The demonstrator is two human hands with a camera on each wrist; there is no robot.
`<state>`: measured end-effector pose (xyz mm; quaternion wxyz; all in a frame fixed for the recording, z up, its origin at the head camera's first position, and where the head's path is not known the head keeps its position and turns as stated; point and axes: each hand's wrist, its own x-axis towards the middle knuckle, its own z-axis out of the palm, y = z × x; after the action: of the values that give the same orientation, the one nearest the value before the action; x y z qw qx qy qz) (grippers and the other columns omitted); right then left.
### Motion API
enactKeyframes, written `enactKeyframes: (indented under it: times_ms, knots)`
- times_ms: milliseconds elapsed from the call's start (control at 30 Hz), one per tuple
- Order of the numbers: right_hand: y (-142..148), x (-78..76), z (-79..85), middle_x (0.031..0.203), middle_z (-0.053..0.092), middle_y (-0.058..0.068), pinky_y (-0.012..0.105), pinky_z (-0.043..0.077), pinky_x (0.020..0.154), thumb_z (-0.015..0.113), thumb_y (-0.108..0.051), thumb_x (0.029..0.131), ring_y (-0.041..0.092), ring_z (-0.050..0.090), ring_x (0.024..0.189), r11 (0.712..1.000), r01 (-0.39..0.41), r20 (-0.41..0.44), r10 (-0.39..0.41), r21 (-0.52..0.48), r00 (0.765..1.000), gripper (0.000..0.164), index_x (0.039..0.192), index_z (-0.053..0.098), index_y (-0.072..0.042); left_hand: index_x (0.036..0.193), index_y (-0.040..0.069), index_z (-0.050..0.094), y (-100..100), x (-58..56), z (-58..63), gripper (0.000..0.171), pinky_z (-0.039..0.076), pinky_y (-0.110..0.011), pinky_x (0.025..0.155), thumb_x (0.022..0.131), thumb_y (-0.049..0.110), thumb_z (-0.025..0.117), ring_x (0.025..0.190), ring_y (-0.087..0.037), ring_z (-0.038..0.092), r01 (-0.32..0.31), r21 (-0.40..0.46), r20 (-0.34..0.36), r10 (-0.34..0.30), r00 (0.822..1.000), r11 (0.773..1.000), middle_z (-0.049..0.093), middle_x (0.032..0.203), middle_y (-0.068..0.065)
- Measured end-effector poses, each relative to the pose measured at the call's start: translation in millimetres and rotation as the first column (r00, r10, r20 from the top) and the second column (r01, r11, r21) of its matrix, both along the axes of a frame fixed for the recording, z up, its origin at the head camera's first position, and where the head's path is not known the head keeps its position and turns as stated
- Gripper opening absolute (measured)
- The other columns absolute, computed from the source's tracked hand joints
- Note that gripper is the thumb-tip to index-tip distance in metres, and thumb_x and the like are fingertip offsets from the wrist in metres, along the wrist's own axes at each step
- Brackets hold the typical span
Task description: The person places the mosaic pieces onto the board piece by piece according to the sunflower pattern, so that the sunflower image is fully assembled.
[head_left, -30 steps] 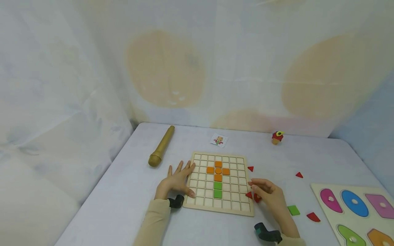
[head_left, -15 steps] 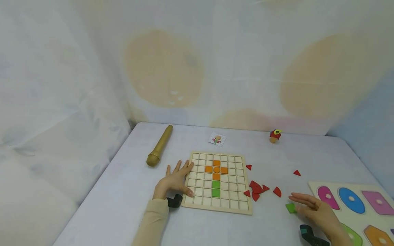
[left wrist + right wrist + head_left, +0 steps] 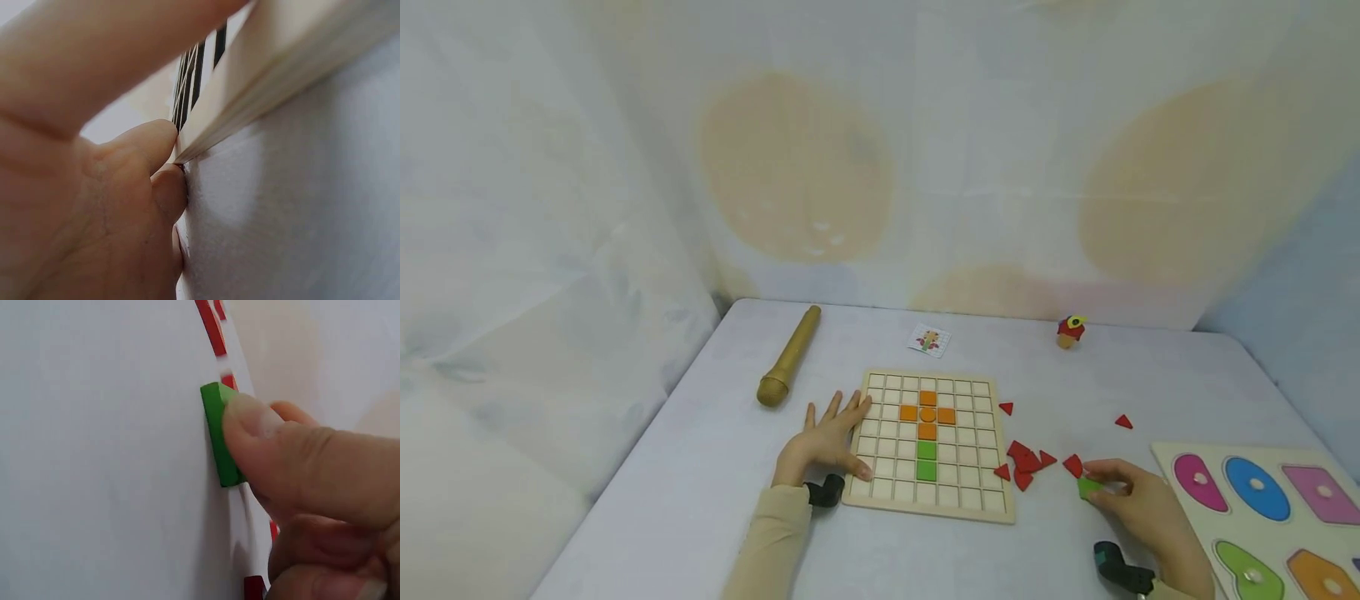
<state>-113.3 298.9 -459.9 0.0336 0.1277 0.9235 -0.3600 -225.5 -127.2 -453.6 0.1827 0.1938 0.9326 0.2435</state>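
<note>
A wooden grid board [image 3: 925,509] lies mid-table. Orange tiles [image 3: 927,431] form a cross on it, with two green tiles [image 3: 927,471] in line below. My left hand [image 3: 822,446] rests on the board's left edge, fingers spread; in the left wrist view, the thumb and a finger [image 3: 153,140] reach the board's side. To the right of the board, my right hand [image 3: 1146,504] pinches a green square tile [image 3: 219,434] between thumb and fingers, right beside a red quarter-round piece [image 3: 1072,465]. Several red pieces [image 3: 1024,458] lie between that hand and the board.
A golden toy microphone [image 3: 790,358] lies at the back left. Behind the board is a small picture card [image 3: 928,340], and farther right a red bird figure [image 3: 1070,332]. A shape-puzzle board with knobs [image 3: 1183,454] occupies the right side. One red triangle [image 3: 1123,422] lies apart.
My right hand has gone from the red pieces by the board to the green tile at right, picked it up and brought it slightly left. The left hand stays on the board.
</note>
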Motion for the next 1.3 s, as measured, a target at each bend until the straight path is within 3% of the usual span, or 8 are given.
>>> enactKeyframes:
  times_ms: [200,400,500,633,733,800,967,1300]
  knots:
    - [-22.6,-8.1,1.0,0.101,0.07,0.016,0.027,0.043,0.069,0.079,-0.021,0.079,0.024,0.058,0.09,1.0,0.024,-0.047,-0.023,0.02,0.999,0.038,0.11,0.07,-0.002,0.156,0.016,0.018,0.4,0.0,-1.2,0.122,-0.016,-0.068,0.112,0.06,0.041,0.089,0.151,-0.035,-0.007,-0.007,0.017,0.003,0.007,1.0,1.0,0.006,0.164,-0.009]
    - [-49.0,-10.3,-1.8,0.125,0.065,0.02,0.025,0.049,0.076,0.065,-0.021,0.093,0.03,0.058,0.108,0.989,0.113,-0.077,-0.121,-0.097,0.99,0.035,0.125,0.066,-0.006,0.156,0.016,0.018,0.5,0.6,-1.0,0.122,-0.016,-0.069,0.112,0.06,0.041,0.089,0.151,-0.036,-0.007,-0.01,0.013,0.004,0.01,1.0,1.0,0.007,0.164,-0.009]
    - [-66.9,-11.5,3.0,0.129,0.063,0.02,0.02,0.05,0.072,0.061,-0.021,0.096,0.024,0.059,0.105,0.976,0.113,-0.099,-0.133,-0.186,0.986,0.036,0.128,0.063,-0.007,0.156,0.017,0.019,0.3,0.4,-0.9,0.122,-0.016,-0.068,0.112,0.06,0.041,0.089,0.151,-0.035,-0.007,-0.011,0.012,0.003,0.011,1.0,1.0,0.007,0.164,-0.009]
    - [-93.7,-15.3,7.6,0.12,0.069,0.014,0.016,0.048,0.064,0.067,-0.021,0.092,0.003,0.058,0.085,0.944,0.083,-0.081,-0.115,-0.32,0.99,0.033,0.121,0.068,-0.006,0.156,0.017,0.019,0.2,0.1,-1.5,0.121,-0.016,-0.068,0.112,0.06,0.04,0.089,0.152,-0.035,-0.007,-0.012,0.009,0.0,0.012,1.0,1.0,0.007,0.165,-0.008]
    - [-113.8,-17.0,6.3,0.109,0.073,0.009,0.014,0.05,0.069,0.072,-0.017,0.086,-0.002,0.061,0.083,0.921,0.043,-0.092,-0.085,-0.388,0.992,0.026,0.11,0.072,-0.005,0.156,0.017,0.018,0.2,0.4,-1.5,0.122,-0.015,-0.068,0.112,0.06,0.041,0.089,0.152,-0.035,-0.007,-0.011,0.004,-0.002,0.011,1.0,1.0,0.007,0.165,-0.009]
    - [-126.9,-17.1,5.0,0.099,0.075,0.007,0.014,0.049,0.068,0.076,-0.012,0.082,0.002,0.061,0.081,0.912,0.029,-0.098,-0.075,-0.41,0.992,0.021,0.101,0.074,-0.004,0.156,0.017,0.018,0.2,0.6,-1.5,0.122,-0.015,-0.068,0.112,0.06,0.041,0.089,0.152,-0.035,-0.006,-0.01,0.0,-0.002,0.01,1.0,1.0,0.007,0.165,-0.009]
    - [-153.3,-14.6,3.8,0.084,0.075,0.003,0.019,0.039,0.056,0.081,-0.007,0.075,0.01,0.052,0.07,0.91,-0.007,-0.1,-0.039,-0.415,0.994,0.015,0.088,0.074,-0.006,0.156,0.017,0.019,0.3,0.7,-1.3,0.121,-0.015,-0.068,0.113,0.06,0.041,0.089,0.152,-0.035,-0.006,-0.013,-0.002,-0.002,0.013,1.0,1.0,0.007,0.165,-0.009]
    - [-178.6,-12.3,-2.0,0.08,0.074,-0.001,0.019,0.045,0.055,0.081,-0.006,0.073,0.011,0.056,0.068,0.938,-0.095,-0.136,0.052,-0.334,0.989,0.011,0.081,0.076,-0.011,0.156,0.017,0.017,0.2,0.1,-0.1,0.122,-0.015,-0.069,0.112,0.06,0.042,0.089,0.151,-0.036,-0.007,-0.006,0.002,-0.003,0.006,1.0,1.0,0.006,0.165,-0.009]
